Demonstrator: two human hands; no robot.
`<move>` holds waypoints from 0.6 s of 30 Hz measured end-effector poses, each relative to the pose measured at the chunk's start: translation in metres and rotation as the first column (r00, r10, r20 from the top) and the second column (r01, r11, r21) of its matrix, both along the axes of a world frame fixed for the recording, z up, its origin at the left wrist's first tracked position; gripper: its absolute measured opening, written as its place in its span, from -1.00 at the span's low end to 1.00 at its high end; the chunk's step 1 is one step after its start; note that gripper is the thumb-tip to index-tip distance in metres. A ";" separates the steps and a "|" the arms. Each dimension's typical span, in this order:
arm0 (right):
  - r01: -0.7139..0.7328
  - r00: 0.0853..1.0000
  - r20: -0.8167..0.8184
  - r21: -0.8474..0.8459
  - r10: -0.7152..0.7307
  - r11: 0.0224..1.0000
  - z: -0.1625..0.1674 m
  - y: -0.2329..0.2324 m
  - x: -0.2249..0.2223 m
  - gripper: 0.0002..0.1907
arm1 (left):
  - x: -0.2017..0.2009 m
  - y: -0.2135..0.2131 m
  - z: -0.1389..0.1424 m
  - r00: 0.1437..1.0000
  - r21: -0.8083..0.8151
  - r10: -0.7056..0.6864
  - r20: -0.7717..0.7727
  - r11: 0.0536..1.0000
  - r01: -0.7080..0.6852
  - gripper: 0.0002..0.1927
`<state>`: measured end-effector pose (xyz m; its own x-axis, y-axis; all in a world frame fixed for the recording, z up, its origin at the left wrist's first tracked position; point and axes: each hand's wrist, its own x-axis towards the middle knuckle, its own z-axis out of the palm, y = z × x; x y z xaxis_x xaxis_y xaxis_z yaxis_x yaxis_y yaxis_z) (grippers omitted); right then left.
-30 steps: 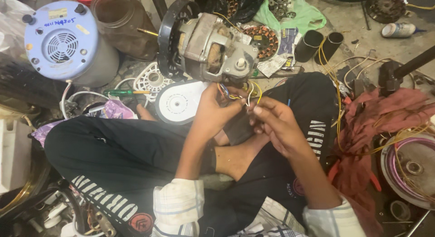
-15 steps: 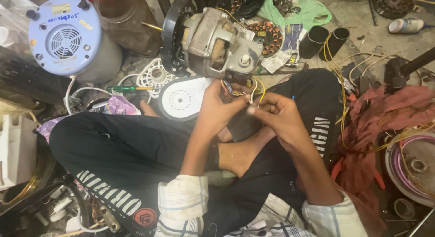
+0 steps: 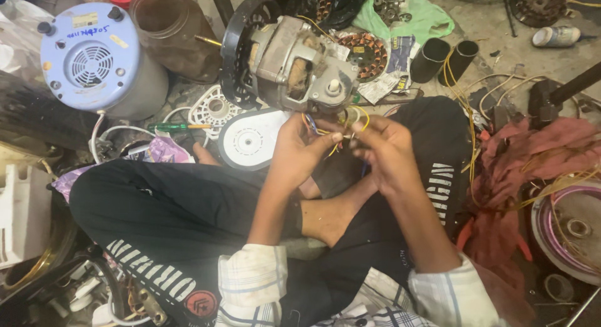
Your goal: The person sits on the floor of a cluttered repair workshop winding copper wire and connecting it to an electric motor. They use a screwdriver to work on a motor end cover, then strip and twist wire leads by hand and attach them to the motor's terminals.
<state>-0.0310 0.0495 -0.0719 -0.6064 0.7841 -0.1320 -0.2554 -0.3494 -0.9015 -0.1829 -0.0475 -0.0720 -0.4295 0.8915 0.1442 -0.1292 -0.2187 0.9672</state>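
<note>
Pinching the yellow and blue wires (image 3: 341,128) between them, the left hand (image 3: 299,153) and right hand (image 3: 383,150) meet fingertip to fingertip just below the grey motor (image 3: 294,61). Up left of the hands, a blue round housing (image 3: 87,55) bears a pale yellow rectangular label (image 3: 84,20).

Yellowish rectangular label (image 3: 84,19) on top of the blue round appliance (image 3: 94,58) at upper left, blue handwriting just below it; crumpled printed paper package (image 3: 394,67), blue, white and grey, on the floor beside the copper-wound stator (image 3: 368,51), top centre.
</note>
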 end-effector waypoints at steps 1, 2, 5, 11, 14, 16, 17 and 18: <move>0.036 0.999 0.008 -0.005 -0.036 0.999 -0.002 0.004 -0.002 -0.82 | 0.002 0.001 -0.001 0.998 -0.039 0.034 -0.052 0.999 -0.036 -0.73; 0.071 0.997 0.016 -0.006 -0.071 0.997 -0.005 0.009 -0.007 -0.83 | 0.004 0.003 -0.001 0.992 -0.073 0.067 -0.105 0.995 -0.075 -0.75; 0.204 0.977 -0.055 -0.025 -0.205 0.979 -0.009 0.026 -0.020 -0.85 | 0.007 -0.001 0.002 0.982 -0.045 0.115 -0.150 0.991 -0.123 -0.74; 0.165 0.984 -0.067 -0.008 -0.166 0.986 -0.018 0.040 -0.029 -0.84 | 0.012 -0.013 0.012 0.982 -0.023 0.105 0.157 0.994 -0.103 -0.70; 0.131 0.973 -0.165 -0.185 -0.162 0.974 -0.022 0.029 -0.011 -0.83 | 0.014 -0.010 0.016 0.974 0.126 0.018 0.226 0.991 -0.048 -0.65; 0.090 0.975 -0.176 -0.244 -0.136 0.965 -0.027 0.011 0.004 -0.81 | 0.015 -0.010 0.018 0.969 0.103 0.015 0.248 0.994 -0.042 -0.66; 0.049 0.981 -0.173 -0.234 -0.091 0.971 -0.030 0.000 0.010 -0.81 | 0.013 -0.009 0.020 0.967 0.093 0.014 0.254 0.995 -0.039 -0.66; 0.006 0.985 -0.169 -0.226 -0.045 0.974 -0.033 -0.009 0.014 -0.79 | 0.013 -0.010 0.021 0.970 0.082 0.020 0.242 0.996 -0.041 -0.66</move>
<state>-0.0170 0.0404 -0.1046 -0.6156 0.7618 -0.2016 -0.4108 -0.5286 -0.7429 -0.1699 -0.0571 -0.0513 -0.4881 0.8660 0.1088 -0.3475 -0.3071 0.8860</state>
